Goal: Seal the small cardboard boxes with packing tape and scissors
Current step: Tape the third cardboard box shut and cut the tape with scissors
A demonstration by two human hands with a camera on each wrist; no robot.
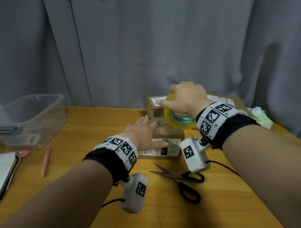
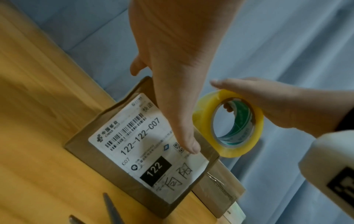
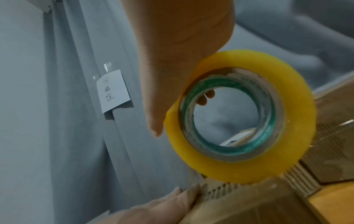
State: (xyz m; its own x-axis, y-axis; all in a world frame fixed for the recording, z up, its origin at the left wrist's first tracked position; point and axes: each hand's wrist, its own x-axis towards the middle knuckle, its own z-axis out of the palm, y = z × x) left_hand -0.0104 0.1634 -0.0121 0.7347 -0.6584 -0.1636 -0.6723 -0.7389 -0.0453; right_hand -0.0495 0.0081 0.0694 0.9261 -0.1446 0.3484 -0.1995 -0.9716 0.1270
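My left hand point(image 1: 143, 131) lies flat on the nearest small cardboard box point(image 2: 134, 153), fingers straight and spread, thumb pressing the front face beside its label. I judge this is to pin the box against the desk point(image 1: 94, 127) so it cannot slide while tape goes on. The box sits about mid-desk, toward the far edge.

My right hand point(image 1: 187, 98) curls around the roll of packing tape point(image 1: 178, 118), fingers over the outer rim and fingertips hooked into the core, as the right wrist view shows. I hold the roll upright on edge, just above the box's far side, probably so the tape can pull off along the top seam. Whether a free end is already stuck down, I cannot tell.

The scissors point(image 1: 183, 180) lie on the desk nearer me than the box, blades parted, untouched; that keeps them close for cutting. A second box point(image 1: 153, 106) sits behind the first, near the desk's far edge.

The label point(image 2: 138, 141) reads "CHINA POST", "122-122-C07", "C07" and a white "122" on a black block, with handwritten characters beside it that I cannot read surely. A paper note point(image 3: 114, 91) taped to the grey curtain carries 3 handwritten characters.
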